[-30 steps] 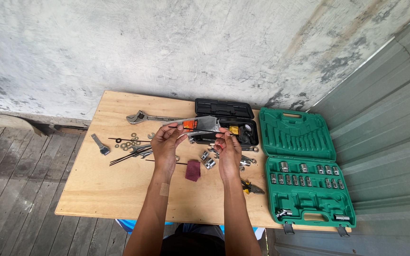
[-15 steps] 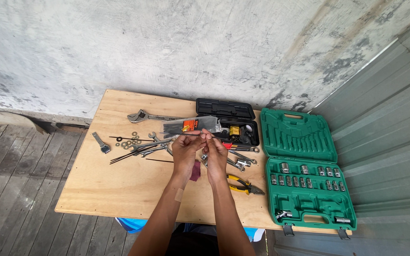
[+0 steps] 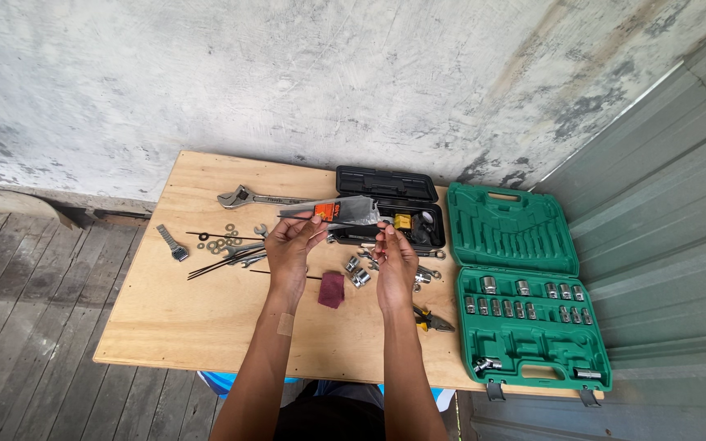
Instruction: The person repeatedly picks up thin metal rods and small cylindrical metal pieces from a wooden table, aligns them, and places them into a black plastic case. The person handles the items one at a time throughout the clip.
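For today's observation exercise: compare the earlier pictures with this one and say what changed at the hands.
The left hand and right hand, pressed together half a second ago, have drawn apart again. The left hand keeps the grey packet raised. The green socket case, black case and wrench stayed put.

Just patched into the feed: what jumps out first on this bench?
The open green socket case at the table's right edge, sockets in its lower half. At centre, both hands, left and right, hold up a grey packet with an orange label. An open black case lies behind.
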